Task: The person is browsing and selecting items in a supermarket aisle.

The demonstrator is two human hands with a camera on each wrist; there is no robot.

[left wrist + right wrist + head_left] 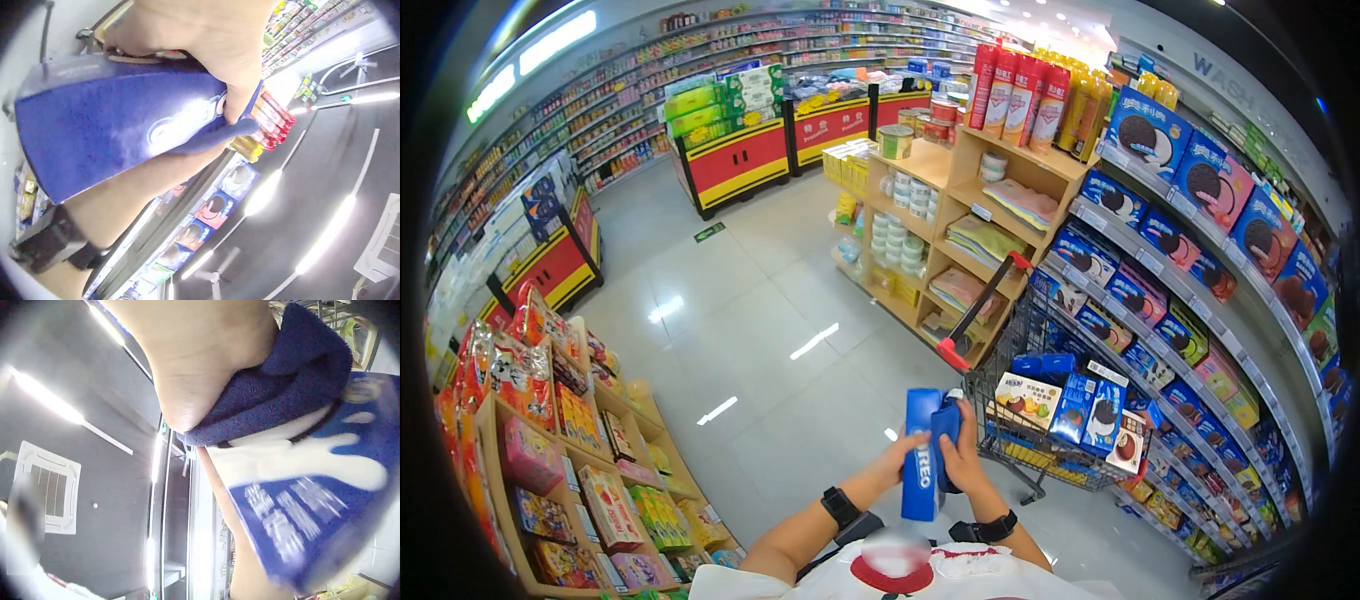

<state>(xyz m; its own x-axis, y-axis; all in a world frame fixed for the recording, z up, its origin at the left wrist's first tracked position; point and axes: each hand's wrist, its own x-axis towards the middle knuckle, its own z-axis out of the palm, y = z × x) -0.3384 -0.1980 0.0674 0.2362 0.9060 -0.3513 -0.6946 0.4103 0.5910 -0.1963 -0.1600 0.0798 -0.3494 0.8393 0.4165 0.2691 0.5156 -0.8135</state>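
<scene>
In front of the chest, my left hand [890, 462] grips a blue Oreo cookie box [918, 487] by its side, thumb over the printed face. The box stands upright in the head view and fills much of the left wrist view. My right hand [966, 465] holds a folded dark blue cloth [281, 387] against the other side of the box. In the right wrist view the cloth lies along the box's printed panel, which shows a white milk splash. Most of the right fingers are hidden by the cloth and box.
A shopping cart [980, 310] with several cookie boxes stands close on the right. Beyond it runs a long shelf [1200, 225] of Oreo packs. A wooden rack [940, 205] with towels and tins stands ahead, a wooden snack stand [495, 420] at left. Tiled floor [770, 310] lies between.
</scene>
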